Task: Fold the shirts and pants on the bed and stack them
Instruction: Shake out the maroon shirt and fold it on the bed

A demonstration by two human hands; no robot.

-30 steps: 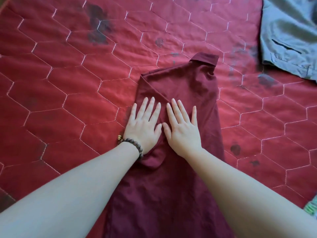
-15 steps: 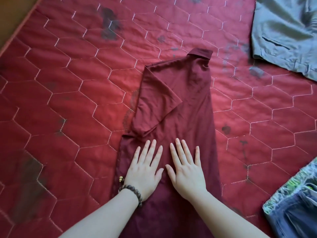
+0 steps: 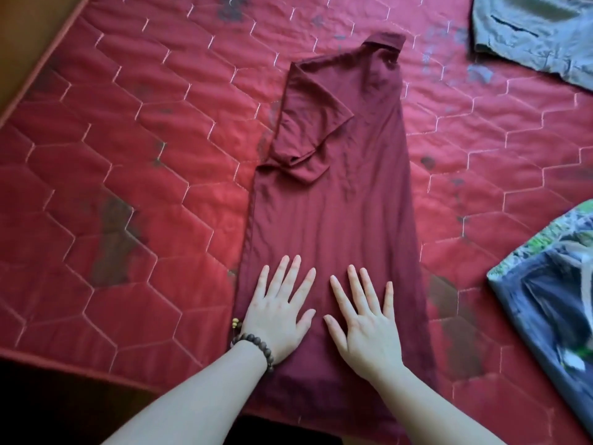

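The red quilted mattress [image 3: 134,175] had white hexagon stitching and dark stains all over, plus a strip of brown floor [image 3: 29,36] at its left edge.

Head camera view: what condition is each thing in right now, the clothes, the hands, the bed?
Maroon shirt: lying flat, folded into a long narrow strip, sleeve tucked over, collar at the far end.
Left hand: flat on the shirt, fingers spread.
Right hand: flat on the shirt, fingers spread.
Grey garment: lying rumpled, far right corner.
Jeans: lying bunched on patterned cloth, right edge.
Bed: red quilted cover with dark stains.
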